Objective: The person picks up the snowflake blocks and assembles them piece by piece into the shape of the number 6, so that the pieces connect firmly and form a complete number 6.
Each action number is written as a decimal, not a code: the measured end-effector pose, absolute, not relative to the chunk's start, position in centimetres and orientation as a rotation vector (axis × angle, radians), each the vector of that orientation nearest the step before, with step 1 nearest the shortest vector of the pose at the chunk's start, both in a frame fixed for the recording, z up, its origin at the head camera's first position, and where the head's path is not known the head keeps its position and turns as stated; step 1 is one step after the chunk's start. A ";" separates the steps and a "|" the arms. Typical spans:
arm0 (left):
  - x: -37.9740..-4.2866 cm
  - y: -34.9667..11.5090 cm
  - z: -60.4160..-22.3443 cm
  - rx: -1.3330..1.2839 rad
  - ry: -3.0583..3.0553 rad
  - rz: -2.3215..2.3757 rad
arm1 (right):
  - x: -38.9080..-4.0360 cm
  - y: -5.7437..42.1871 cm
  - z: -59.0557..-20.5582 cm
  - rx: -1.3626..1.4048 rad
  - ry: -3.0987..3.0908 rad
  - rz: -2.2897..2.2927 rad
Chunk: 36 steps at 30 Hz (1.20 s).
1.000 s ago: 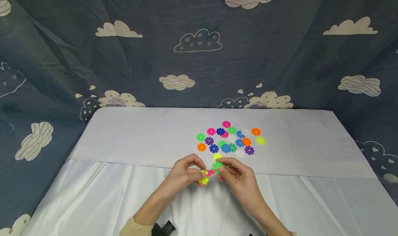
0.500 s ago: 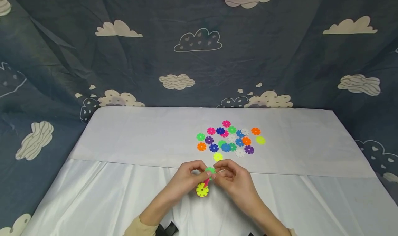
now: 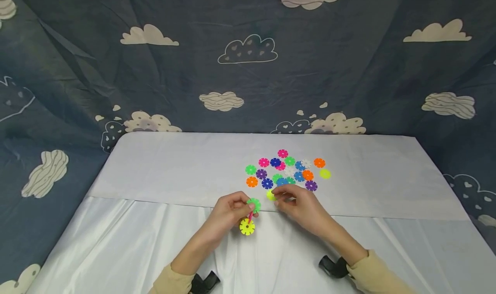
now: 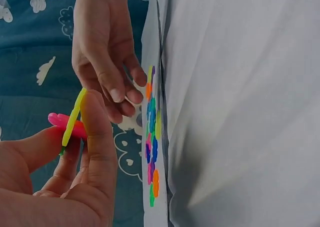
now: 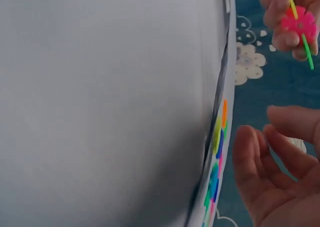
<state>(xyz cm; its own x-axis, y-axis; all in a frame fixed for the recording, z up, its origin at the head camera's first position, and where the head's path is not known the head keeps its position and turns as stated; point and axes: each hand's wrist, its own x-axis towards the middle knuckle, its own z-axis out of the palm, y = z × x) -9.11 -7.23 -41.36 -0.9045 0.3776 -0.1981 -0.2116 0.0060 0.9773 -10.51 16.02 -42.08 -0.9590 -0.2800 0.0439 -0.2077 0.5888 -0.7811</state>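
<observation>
Above white cloth (image 3: 155, 238), the left hand (image 3: 229, 212) pinches a disc chain (image 3: 250, 218) whose long axis runs from its far green end (image 3: 255, 205) to its near yellow end (image 3: 247, 227). The right hand (image 3: 302, 204), fingers parted and empty, hovers beside a yellow disc (image 3: 269, 195).

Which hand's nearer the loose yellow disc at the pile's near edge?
Right. The right hand partly hides the yellow disc in the head view. The left hand is farther off, to its left and nearer the wearer, holding joined discs.
</observation>
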 end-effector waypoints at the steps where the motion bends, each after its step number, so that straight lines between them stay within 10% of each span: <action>1: -9.1 -7.3 -41.4 0.166 1.883 1.955 | -10.8 16.1 -42.1 -0.450 2.743 -1.272; 36: -9.5 -8.0 -41.0 0.103 1.837 1.993 | -13.7 15.7 -42.3 -0.545 2.766 -0.907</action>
